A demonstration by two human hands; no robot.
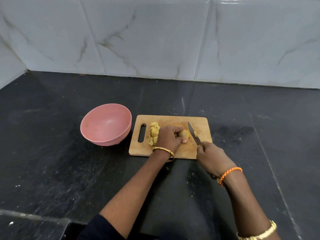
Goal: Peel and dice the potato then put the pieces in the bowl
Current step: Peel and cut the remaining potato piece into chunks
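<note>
**A:** Entry: the peeled potato [184, 133] sits mid-board on the wooden cutting board [173, 151], only a rounded stub of it showing past the fingers. Left hand [170, 137] is curled over it, gripping it down, thumb low at the near side.

**B:** And the blade?

**A:** Right hand [212, 157] is wrapped round the handle of the knife [194, 134]; the tip points away, the edge stands just right of the stub. A small cut piece [195, 133] seems to cling to the blade side.

**B:** Progress?

**A:** Judging by the pile of diced pieces [154, 133] near the board's handle slot, dicing looks well along. The pink bowl [106, 124] to the left, off the board, holds nothing I can see.

**B:** How to do this cut well?

**A:** My view: the stub is short, so tuck the fingertips back and let the knuckles guide the blade. Rest it on a flat cut face, if it has one, so it will not roll. Straight downward strokes, even spacing, to match the cubes already cut.

**B:** Risk?

**A:** Thumb close to the edge's path. Wet potato may slip.
</note>
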